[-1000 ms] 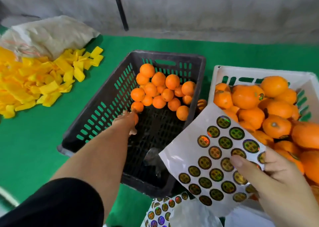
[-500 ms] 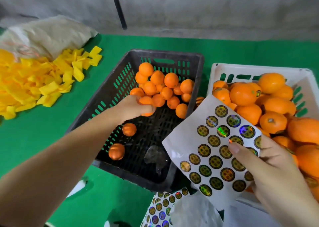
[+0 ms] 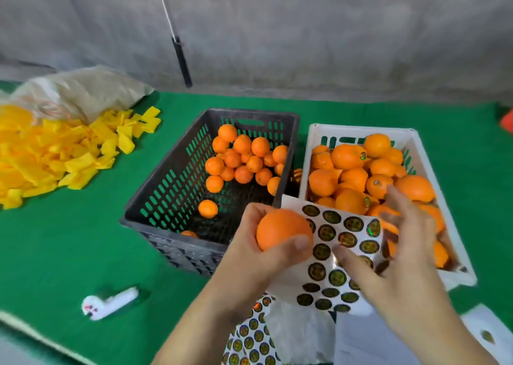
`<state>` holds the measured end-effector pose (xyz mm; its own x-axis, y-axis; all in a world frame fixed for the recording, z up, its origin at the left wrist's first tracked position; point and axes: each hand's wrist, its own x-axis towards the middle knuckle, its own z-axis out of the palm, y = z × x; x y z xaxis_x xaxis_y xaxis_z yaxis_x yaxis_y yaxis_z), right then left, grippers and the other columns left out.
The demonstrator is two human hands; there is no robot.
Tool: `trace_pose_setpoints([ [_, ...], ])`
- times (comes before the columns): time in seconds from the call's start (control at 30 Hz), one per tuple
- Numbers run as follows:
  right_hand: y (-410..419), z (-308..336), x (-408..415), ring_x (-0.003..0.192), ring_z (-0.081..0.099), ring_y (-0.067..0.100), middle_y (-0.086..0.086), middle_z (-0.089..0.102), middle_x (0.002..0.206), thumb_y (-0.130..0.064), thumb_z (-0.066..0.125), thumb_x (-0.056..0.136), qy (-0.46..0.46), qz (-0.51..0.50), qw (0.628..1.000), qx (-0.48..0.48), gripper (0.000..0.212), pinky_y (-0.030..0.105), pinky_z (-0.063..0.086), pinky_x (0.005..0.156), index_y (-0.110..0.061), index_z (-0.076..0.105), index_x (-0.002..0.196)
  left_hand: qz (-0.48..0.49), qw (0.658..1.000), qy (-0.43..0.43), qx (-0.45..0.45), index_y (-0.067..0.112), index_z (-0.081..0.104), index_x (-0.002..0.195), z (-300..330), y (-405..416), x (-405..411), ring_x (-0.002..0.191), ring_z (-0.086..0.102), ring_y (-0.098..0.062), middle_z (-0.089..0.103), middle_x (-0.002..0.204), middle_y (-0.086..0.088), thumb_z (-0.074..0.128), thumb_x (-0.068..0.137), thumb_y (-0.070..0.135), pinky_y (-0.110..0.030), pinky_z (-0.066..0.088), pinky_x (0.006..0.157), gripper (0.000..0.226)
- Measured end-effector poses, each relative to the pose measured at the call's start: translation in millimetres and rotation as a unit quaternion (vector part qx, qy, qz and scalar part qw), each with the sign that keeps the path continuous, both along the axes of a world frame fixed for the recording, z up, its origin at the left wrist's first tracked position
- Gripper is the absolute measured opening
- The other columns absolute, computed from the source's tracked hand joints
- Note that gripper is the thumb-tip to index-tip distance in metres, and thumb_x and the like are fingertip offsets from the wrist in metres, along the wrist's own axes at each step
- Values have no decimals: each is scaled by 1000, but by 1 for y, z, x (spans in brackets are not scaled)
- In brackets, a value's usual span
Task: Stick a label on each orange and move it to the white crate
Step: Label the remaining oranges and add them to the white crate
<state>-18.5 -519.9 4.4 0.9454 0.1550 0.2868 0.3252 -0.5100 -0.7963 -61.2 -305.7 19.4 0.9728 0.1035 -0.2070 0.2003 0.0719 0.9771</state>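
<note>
at centre frame, left hand [image 3: 258,251] grips an orange [image 3: 281,232] beside the sticker sheet [image 3: 337,256]; right hand [image 3: 394,256] pinches that sheet, fingers spread, before the white crate [image 3: 313,142]

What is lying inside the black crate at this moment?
The black crate holds a pile of oranges at its far end and one loose orange nearer. Another shows partly by the near wall. The near right corner is hidden behind the left hand.
</note>
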Motion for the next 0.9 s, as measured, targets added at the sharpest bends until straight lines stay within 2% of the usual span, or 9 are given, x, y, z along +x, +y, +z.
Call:
trace_pose_setpoints([
  [0.03, 1, -1, -6, 134, 44, 27, 3, 39, 143, -40, 86, 84, -107, -49, 990, -73, 80, 30, 38, 110, -31, 42, 150, -1, 1000, -12, -17, 39, 58, 114, 0, -3, -7, 95, 74, -36, 72, 106, -5, 92, 57, 56, -55, 61, 82, 68],
  [0.1, -1, 5, -16, 125, 43, 45, 14, 42, 137, -41, 77, 88, -258, -66, 952, -150, 57, 44, 34, 106, -28, 54, 139, -27, 999, -38, -1, 48, 50, 132, 0, -7, -18, 97, 76, -32, 71, 114, 1, 94, 63, 53, -53, 64, 82, 82],
  [0.2, -3, 17, -20, 107, 56, 46, 10, 60, 129, -40, 68, 90, -293, 9, 938, -184, 37, 47, 36, 93, -31, 74, 125, -89, 989, -108, 47, 51, 35, 149, 4, -7, -32, 107, 74, -25, 66, 127, 9, 92, 75, 42, -35, 63, 83, 94],
  [0.27, -3, 25, -20, 103, 55, 41, 5, 66, 123, -41, 65, 91, -279, 37, 943, -179, 35, 52, 42, 84, -24, 79, 118, -111, 981, -143, 65, 49, 31, 154, 8, -7, -42, 111, 72, -24, 64, 129, 11, 91, 78, 32, -31, 62, 83, 98],
  [0.33, -2, 33, -21, 102, 55, 36, 1, 69, 116, -44, 69, 90, -257, 52, 951, -162, 34, 52, 47, 84, -22, 81, 113, -133, 972, -172, 89, 48, 23, 157, 16, -8, -49, 112, 71, -25, 63, 132, 10, 91, 80, 22, -33, 62, 83, 105],
  [0.4, -4, 40, -21, 101, 57, 30, -5, 69, 109, -47, 70, 91, -212, 78, 965, -132, 30, 40, 47, 89, -26, 81, 108, -148, 964, -194, 108, 46, 16, 159, 20, -9, -54, 116, 70, -26, 61, 137, 7, 91, 80, 14, -37, 62, 87, 113],
  [0.47, -5, 47, -23, 100, 59, 21, -14, 67, 103, -54, 65, 95, -150, 108, 978, -97, 25, 22, 41, 89, -34, 79, 104, -158, 955, -212, 132, 44, 13, 160, 23, -9, -59, 122, 67, -24, 59, 141, 7, 91, 80, 12, -34, 61, 91, 116],
  [0.63, -7, 59, -24, 104, 63, 6, -21, 66, 104, -51, 61, 83, -62, 177, 982, -27, 21, 8, 42, 84, -45, 78, 95, -151, 946, -236, 160, 42, 16, 160, 28, -12, -64, 131, 60, -22, 57, 144, 7, 92, 79, 14, -32, 59, 95, 113],
  [0.9, -27, 61, -14, 83, 69, 9, -6, 70, 96, -30, 75, 78, 106, 292, 948, 68, 15, 13, 49, 73, -35, 86, 88, -188, 938, -211, 202, 46, 14, 160, 25, -15, -69, 130, 61, -20, 56, 145, 10, 93, 79, 22, -41, 60, 96, 115],
])
